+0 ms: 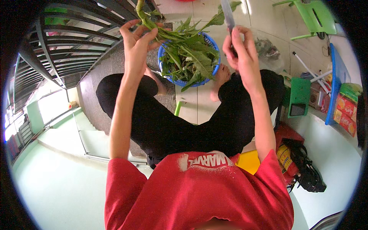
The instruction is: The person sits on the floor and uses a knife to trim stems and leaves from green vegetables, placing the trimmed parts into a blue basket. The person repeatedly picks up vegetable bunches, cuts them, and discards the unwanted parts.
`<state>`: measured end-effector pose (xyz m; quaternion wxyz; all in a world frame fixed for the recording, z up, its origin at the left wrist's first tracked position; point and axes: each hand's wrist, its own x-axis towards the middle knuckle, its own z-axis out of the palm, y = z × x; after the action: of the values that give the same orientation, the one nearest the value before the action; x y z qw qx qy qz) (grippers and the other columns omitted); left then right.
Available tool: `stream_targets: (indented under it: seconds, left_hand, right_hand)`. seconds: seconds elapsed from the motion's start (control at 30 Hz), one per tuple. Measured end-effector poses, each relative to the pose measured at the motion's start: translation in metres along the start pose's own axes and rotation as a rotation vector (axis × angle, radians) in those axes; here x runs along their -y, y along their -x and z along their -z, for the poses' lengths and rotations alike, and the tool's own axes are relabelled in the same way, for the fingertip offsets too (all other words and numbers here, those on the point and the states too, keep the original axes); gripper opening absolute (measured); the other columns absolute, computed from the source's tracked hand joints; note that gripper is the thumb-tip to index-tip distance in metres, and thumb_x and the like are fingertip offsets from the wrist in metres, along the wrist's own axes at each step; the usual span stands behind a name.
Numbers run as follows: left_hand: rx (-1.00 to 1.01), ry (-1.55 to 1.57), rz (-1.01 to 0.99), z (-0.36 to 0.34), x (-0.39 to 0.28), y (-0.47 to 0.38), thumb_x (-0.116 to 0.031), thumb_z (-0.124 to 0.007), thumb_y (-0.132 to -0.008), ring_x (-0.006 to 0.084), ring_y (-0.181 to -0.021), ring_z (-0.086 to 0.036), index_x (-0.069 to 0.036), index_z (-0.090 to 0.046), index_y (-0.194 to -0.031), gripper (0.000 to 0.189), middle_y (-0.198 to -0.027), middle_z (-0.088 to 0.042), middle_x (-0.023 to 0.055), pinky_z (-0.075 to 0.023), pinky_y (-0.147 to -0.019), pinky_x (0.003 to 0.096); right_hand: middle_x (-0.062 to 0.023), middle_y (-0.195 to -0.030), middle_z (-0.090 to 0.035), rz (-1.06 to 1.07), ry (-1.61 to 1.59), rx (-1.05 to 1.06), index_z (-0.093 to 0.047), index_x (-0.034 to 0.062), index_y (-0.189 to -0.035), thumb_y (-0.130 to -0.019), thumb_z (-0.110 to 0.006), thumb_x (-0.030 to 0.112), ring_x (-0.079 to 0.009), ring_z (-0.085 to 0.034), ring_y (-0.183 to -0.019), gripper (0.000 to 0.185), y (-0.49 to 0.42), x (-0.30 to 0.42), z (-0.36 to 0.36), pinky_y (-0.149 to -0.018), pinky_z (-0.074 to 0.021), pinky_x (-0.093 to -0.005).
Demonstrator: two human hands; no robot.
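Between my feet stands a round blue plastic basket (218,67) heaped with cut leafy greens (187,61). My left hand (138,37) is at the basket's far left, its fingers closed around a bunch of long-stemmed leafy greens (145,20). The thick stem ends point away from me, and the leaves droop over the heap. Right of the basket, my right hand (241,47) grips a knife by its handle, which the fingers mostly cover. The knife's blade (227,13) points up and away, apart from the stems, and its tip is cut off by the frame's top edge.
Dark metal railings (77,40) run along the left side. Beyond my right hand lies a clear plastic bag (268,51) with dark contents. A green plastic chair (314,18) stands at far right, above a blue panel (332,86) and red snack packs (346,109).
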<state>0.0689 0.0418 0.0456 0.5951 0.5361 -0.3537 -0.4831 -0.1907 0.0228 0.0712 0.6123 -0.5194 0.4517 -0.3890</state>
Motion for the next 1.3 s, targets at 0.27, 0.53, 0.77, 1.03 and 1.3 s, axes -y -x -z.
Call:
stream_targets:
  seconds: [0.27, 0.53, 0.77, 1.03, 1.3]
  left_hand:
    - [-0.075, -0.123, -0.088, -0.002, 0.018, -0.006, -0.026, -0.064, -0.103, 0.015, -0.099, -0.07, 0.002, -0.066, -0.119, 0.032, -0.102, -0.074, 0.0095, -0.0569, -0.083, 0.0325]
    - [-0.242, -0.341, -0.349, 0.001, 0.025, -0.01, -0.012, -0.065, -0.102, 0.0028, -0.071, -0.052, 0.005, -0.065, -0.122, 0.026, -0.092, -0.076, 0.0075, -0.04, -0.06, 0.0219]
    - [-0.188, -0.215, -0.48, -0.012, 0.009, -0.005, -0.001, -0.055, -0.101, 0.0092, -0.096, -0.067, 0.002, -0.057, -0.116, 0.016, -0.111, -0.076, 0.0162, -0.0482, -0.069, 0.0202]
    - [-0.397, -0.328, -0.62, -0.012, 0.001, 0.003, 0.007, -0.069, -0.091, 0.0084, -0.084, -0.064, 0.002, -0.068, -0.106, 0.016, -0.091, -0.073, 0.0055, -0.0502, -0.072, 0.0207]
    - [-0.189, -0.614, -0.907, 0.005, -0.013, 0.014, 0.009, -0.071, -0.088, 0.0247, -0.103, -0.071, 0.003, -0.067, -0.105, 0.018, -0.112, -0.072, 0.0177, -0.0573, -0.09, 0.0341]
  right_hand:
    - [0.0001, -0.07, -0.051, -0.108, 0.069, 0.038, -0.04, 0.0043, -0.119, -0.112, -0.046, 0.034, -0.0062, -0.043, -0.059, 0.031, 0.023, -0.036, -0.019, -0.051, -0.0335, -0.0236]
    - [-0.0013, -0.066, -0.052, 0.056, 0.151, -0.031, -0.037, 0.001, -0.123, -0.11, -0.05, 0.029, -0.0088, -0.046, -0.056, 0.034, 0.017, -0.037, -0.017, -0.051, -0.0363, -0.0269]
    - [-0.0038, -0.068, -0.052, 0.272, 0.243, -0.028, -0.03, -0.0005, -0.131, -0.109, -0.049, 0.015, -0.0112, -0.048, -0.06, 0.033, 0.032, -0.052, -0.026, -0.057, -0.0383, -0.0271]
    - [-0.0192, -0.107, -0.063, 0.316, 0.241, 0.0, -0.034, -0.0059, -0.129, -0.104, -0.058, 0.012, -0.0258, -0.07, -0.089, 0.038, 0.039, -0.06, -0.029, -0.078, -0.0547, -0.0345]
    - [-0.0252, -0.098, -0.069, 0.188, 0.211, 0.038, -0.029, -0.003, -0.129, -0.105, -0.057, 0.014, -0.0275, -0.071, -0.086, 0.041, 0.033, -0.046, -0.022, -0.076, -0.0543, -0.0369]
